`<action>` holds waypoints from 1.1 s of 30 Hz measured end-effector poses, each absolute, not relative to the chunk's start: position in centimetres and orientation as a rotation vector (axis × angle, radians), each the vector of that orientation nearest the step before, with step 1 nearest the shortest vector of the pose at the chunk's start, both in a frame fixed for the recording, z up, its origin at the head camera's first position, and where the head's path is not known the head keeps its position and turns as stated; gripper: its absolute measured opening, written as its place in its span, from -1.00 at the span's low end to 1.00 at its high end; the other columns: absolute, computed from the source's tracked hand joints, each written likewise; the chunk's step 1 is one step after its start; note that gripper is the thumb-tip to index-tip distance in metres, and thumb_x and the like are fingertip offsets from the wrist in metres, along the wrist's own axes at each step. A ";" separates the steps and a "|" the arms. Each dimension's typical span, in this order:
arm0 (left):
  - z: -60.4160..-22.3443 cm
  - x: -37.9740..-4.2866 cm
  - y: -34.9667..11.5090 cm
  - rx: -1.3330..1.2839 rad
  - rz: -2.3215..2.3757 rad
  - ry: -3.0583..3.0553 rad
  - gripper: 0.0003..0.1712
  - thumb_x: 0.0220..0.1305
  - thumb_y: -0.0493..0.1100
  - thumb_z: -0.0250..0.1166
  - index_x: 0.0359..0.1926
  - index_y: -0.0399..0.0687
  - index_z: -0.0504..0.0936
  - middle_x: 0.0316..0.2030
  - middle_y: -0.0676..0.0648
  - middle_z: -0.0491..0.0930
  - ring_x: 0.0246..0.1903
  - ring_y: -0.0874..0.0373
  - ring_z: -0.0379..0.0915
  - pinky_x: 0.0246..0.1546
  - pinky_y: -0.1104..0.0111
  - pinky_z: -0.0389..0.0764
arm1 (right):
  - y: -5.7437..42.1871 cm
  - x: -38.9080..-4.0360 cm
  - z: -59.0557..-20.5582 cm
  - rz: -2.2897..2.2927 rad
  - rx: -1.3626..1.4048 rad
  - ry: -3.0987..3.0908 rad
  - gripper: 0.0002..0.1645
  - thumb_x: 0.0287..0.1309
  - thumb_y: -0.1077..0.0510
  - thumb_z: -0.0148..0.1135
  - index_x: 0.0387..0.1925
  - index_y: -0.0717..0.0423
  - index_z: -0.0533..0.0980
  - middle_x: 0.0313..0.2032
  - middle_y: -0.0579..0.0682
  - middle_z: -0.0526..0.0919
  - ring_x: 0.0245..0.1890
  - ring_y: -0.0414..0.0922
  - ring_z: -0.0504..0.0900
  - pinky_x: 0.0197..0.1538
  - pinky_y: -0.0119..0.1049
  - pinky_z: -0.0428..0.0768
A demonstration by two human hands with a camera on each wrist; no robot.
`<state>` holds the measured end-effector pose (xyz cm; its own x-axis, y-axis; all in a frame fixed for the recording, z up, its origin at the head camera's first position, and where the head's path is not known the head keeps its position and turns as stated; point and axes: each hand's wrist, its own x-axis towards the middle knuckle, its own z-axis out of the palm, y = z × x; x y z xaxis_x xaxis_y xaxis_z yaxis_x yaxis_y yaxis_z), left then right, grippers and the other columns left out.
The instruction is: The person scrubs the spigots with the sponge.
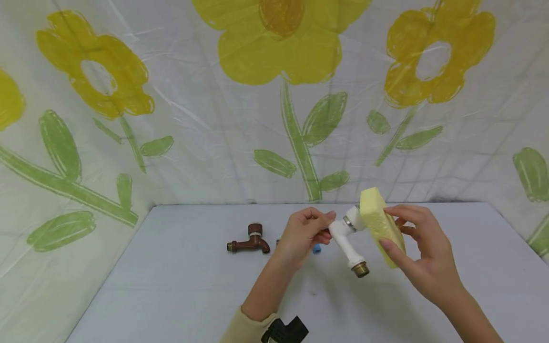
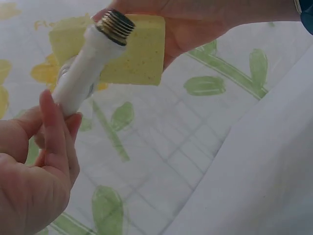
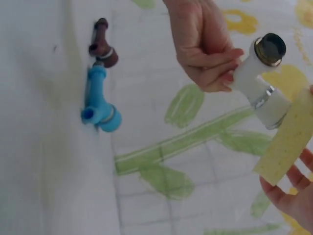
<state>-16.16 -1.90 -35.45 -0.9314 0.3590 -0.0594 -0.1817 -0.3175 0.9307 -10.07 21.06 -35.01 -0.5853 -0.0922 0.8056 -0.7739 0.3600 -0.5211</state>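
Observation:
A white faucet (image 1: pixel 343 238) with a brass threaded end is held up above the table. My left hand (image 1: pixel 305 233) pinches it by its spout end between thumb and fingers. On the other side, my right hand (image 1: pixel 422 255) grips a yellow sponge (image 1: pixel 379 224) by its edges. The sponge is against the faucet's round cap end. In the left wrist view the brass thread of the faucet (image 2: pixel 80 73) points up, with the sponge (image 2: pixel 134 54) behind it. The right wrist view shows the sponge (image 3: pixel 291 139) touching the cap of the faucet (image 3: pixel 266 98).
A brown faucet (image 1: pixel 250 240) lies on the white table (image 1: pixel 180 267) to the left. A blue faucet (image 3: pixel 101 100) lies beside it, mostly hidden behind my left hand in the head view. A white curtain with painted flowers (image 1: pixel 206 157) hangs behind the table.

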 end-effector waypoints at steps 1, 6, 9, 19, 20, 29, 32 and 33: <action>-35.4 -16.0 -1.9 0.246 2.269 1.588 -0.85 0.52 -0.32 0.27 -0.28 -0.26 0.64 -0.48 0.05 0.67 -0.54 0.33 0.59 -0.43 0.56 0.67 | 21.1 -10.0 -35.1 1.281 0.743 -1.929 -0.53 0.25 0.37 0.42 0.13 0.52 0.52 0.17 -0.12 0.59 -0.02 -0.18 0.52 0.09 -0.63 0.55; -35.2 -15.6 -2.0 0.397 2.110 1.658 -0.70 0.51 -0.37 0.26 0.11 -0.58 0.64 -0.12 -0.25 0.79 -0.48 0.35 0.68 -0.30 0.50 0.74 | 21.0 -9.8 -34.9 1.313 0.725 -1.907 -0.51 0.01 0.54 0.44 0.06 0.49 0.60 0.12 -0.08 0.59 0.05 -0.14 0.54 0.06 -0.60 0.53; -35.1 -15.4 -1.9 0.531 2.035 1.746 -0.70 0.50 -0.36 0.28 0.09 -0.57 0.67 -0.06 -0.35 0.76 -0.48 0.35 0.68 -0.25 0.41 0.78 | 21.0 -9.5 -34.5 1.304 0.714 -1.924 -0.54 0.01 0.47 0.53 0.02 0.43 0.66 0.08 -0.10 0.60 0.10 -0.15 0.55 0.07 -0.59 0.51; -34.3 -14.6 -2.2 0.751 2.008 1.811 -0.74 0.50 -0.37 0.27 0.05 -0.55 0.69 -0.07 -0.46 0.73 -0.46 0.33 0.69 -0.19 0.32 0.80 | 22.7 -9.6 -34.3 1.793 0.571 -1.992 -0.45 0.29 0.64 0.05 0.20 0.27 0.62 0.00 -0.03 0.70 -0.20 -0.17 0.54 -0.37 -0.48 0.55; -34.2 -14.6 -2.2 0.727 2.032 1.791 -0.73 0.51 -0.37 0.26 0.06 -0.57 0.68 -0.03 -0.46 0.72 -0.46 0.33 0.69 -0.20 0.35 0.79 | 22.9 -9.8 -34.6 1.880 0.588 -1.951 -0.45 0.33 0.63 -0.01 0.21 0.27 0.61 -0.03 -0.01 0.70 -0.23 -0.18 0.57 -0.41 -0.45 0.56; -34.7 -15.0 -1.7 0.414 2.299 1.624 -0.63 0.58 -0.32 0.19 0.14 -0.66 0.58 -0.11 -0.16 0.77 -0.41 0.36 0.62 -0.23 0.51 0.73 | 22.3 -9.7 -34.8 1.855 0.676 -1.881 -0.35 0.13 0.75 0.10 0.24 0.39 0.52 0.08 0.00 0.65 -0.09 -0.18 0.59 -0.16 -0.50 0.68; -34.9 -15.0 -1.4 0.362 2.317 1.609 -0.62 0.59 -0.31 0.19 0.14 -0.66 0.57 -0.24 0.04 0.73 -0.43 0.36 0.62 -0.24 0.52 0.73 | 21.6 -9.4 -34.4 1.527 0.686 -1.935 -0.44 0.03 0.64 0.37 0.13 0.46 0.59 0.11 -0.04 0.64 0.00 -0.20 0.56 0.04 -0.56 0.60; -35.0 -15.0 -1.2 0.353 2.311 1.609 -0.63 0.58 -0.31 0.19 0.14 -0.66 0.57 -0.28 0.07 0.71 -0.44 0.36 0.62 -0.25 0.52 0.73 | 21.4 -9.4 -34.3 1.402 0.669 -1.951 -0.53 0.11 0.51 0.45 0.09 0.44 0.63 0.09 -0.07 0.65 0.03 -0.23 0.57 0.09 -0.58 0.56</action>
<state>-15.04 -1.25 -35.00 -0.9239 0.3815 0.0286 -0.1056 -0.3262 0.9394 -9.36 21.38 -34.33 -0.6683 -0.0380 0.7429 -0.7162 0.3027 -0.6288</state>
